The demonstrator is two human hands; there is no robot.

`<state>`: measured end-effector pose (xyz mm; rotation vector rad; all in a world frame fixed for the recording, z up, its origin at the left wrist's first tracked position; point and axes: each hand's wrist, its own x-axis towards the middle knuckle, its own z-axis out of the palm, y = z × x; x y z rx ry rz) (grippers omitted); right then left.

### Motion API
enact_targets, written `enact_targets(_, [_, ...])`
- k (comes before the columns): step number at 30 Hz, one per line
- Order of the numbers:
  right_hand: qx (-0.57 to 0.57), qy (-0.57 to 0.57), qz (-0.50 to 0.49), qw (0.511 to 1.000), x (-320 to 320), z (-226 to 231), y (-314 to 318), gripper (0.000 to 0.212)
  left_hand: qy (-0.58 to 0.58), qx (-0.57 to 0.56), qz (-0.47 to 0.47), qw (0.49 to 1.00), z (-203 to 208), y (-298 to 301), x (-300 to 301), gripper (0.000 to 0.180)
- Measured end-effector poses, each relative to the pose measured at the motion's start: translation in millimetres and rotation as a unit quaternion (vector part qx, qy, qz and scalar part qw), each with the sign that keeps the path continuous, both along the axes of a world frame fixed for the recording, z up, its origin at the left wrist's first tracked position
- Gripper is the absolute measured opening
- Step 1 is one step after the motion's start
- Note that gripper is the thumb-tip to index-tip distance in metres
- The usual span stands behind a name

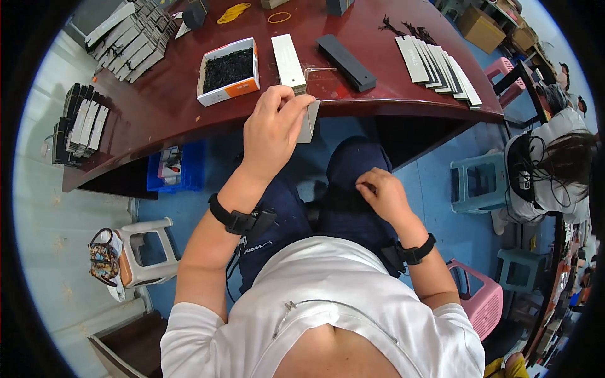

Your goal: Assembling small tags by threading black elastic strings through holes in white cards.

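At the table's near edge, my left hand (271,129) pinches a pale tag card (308,125) between thumb and fingertips. The card hangs down past the edge. Just beyond those fingers lies a stack of long white tags (288,60) with a hole at the near end. My right hand (386,196) is over my right thigh, thumb and forefinger closed together; anything between them is too small to make out. To the right of the white stack lies a long black tag stack (346,63). An open white-and-orange box (253,85) holds a heap of black strings (228,68).
Fanned-out tags (435,70) with black strings lie on the right of the dark red table (372,108). Bundled tags (131,41) and smaller stacks (85,123) stand at left. Yellow rubber bands (233,13) lie farther back. A blue bin (192,167) is underneath; another person (548,170) sits at right.
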<state>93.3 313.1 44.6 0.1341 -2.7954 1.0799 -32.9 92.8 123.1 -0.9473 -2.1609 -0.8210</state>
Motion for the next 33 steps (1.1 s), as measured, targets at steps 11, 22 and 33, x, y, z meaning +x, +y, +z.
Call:
enact_targets(11, [0.143, -0.024, 0.069, 0.987, -14.1, -36.7, -12.4, 0.005, -0.152, 0.038, -0.033, 0.987, -5.1, -37.4, 36.4, 0.018])
enact_targets(22, [0.206, 0.029, 0.100, 0.973, -18.0, -47.6, -25.7, 0.010, -0.317, -0.068, -0.139, 0.936, -55.2, -19.1, 62.7, 0.009])
enact_targets(33, [-0.169, -0.139, 0.016, 0.976, -24.1, -43.4, -12.2, 0.008, -0.429, -0.011, -0.140, 0.892, -76.9, -12.3, 63.1, 0.015])
